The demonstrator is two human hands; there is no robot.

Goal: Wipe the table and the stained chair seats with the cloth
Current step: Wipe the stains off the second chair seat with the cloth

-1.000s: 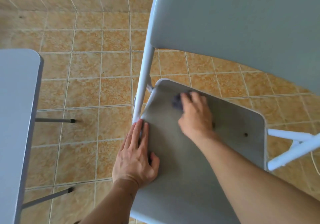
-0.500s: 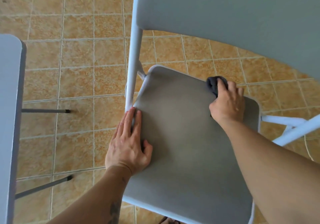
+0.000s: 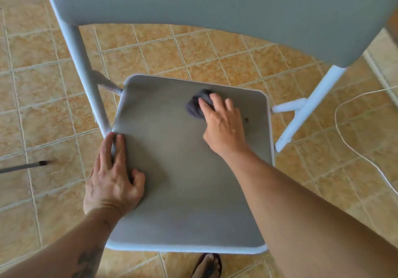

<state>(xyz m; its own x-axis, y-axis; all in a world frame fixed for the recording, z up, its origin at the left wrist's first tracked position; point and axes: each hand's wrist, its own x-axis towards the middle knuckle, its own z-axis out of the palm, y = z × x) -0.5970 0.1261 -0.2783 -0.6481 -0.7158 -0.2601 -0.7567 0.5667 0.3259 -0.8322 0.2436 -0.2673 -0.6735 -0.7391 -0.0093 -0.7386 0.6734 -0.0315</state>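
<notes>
- My left hand (image 3: 112, 183) is lying flat and spread, bracing the chair seat (image 3: 172, 202) at its left edge.
- My right hand (image 3: 224, 127) is pressing the bunched cloth (image 3: 195, 105) near the back; I'm aiming overlapping strokes toward the dark spot (image 3: 246, 119).

No readable text or labels anywhere.

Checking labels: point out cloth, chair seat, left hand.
cloth (image 3: 197, 105): head view, on the dark bunched part left of the fingers.
chair seat (image 3: 178, 183): head view, on bare grey surface mid-seat.
left hand (image 3: 112, 181): head view, on the back of the hand.
</notes>
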